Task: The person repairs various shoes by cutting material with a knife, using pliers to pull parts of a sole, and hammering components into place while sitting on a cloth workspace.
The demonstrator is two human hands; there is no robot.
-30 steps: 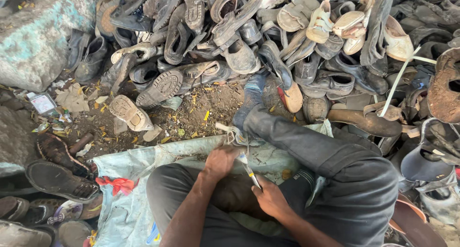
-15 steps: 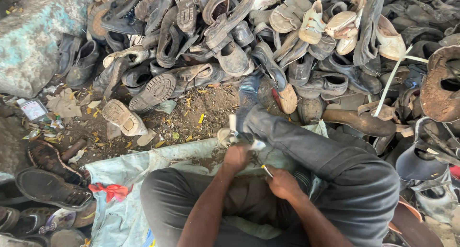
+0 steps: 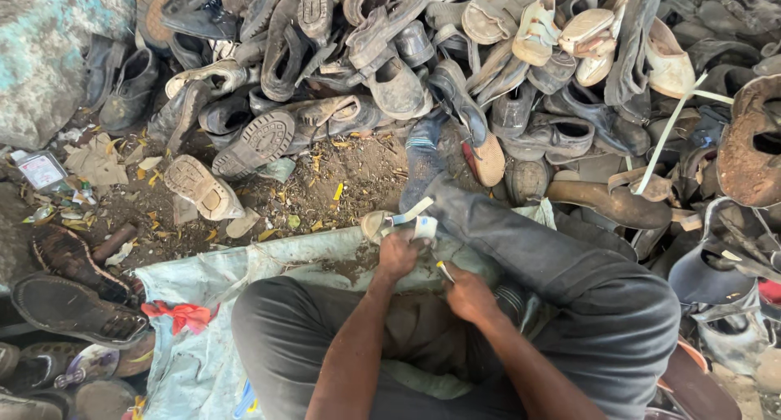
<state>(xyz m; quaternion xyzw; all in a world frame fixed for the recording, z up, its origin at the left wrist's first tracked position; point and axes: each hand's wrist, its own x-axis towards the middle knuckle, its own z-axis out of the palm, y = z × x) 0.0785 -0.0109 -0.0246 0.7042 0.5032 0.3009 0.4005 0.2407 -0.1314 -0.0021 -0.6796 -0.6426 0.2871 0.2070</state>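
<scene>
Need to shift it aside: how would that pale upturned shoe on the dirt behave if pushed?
The pale upturned shoe lies sole-up on gritty dirt, so it would probably slide, not roll. Its thick treaded sole looks fairly stiff. It seems light for its size, apart from the heap of shoes.

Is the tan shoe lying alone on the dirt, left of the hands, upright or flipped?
Flipped: the tan shoe shows its treaded sole facing up.

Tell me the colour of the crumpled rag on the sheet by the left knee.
Red: the rag, seen in the head view, lies on the pale blue-grey sheet.

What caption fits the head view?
Seated person's left hand grips a pale sandal; right hand works beside it, before heaped worn shoes.
</scene>
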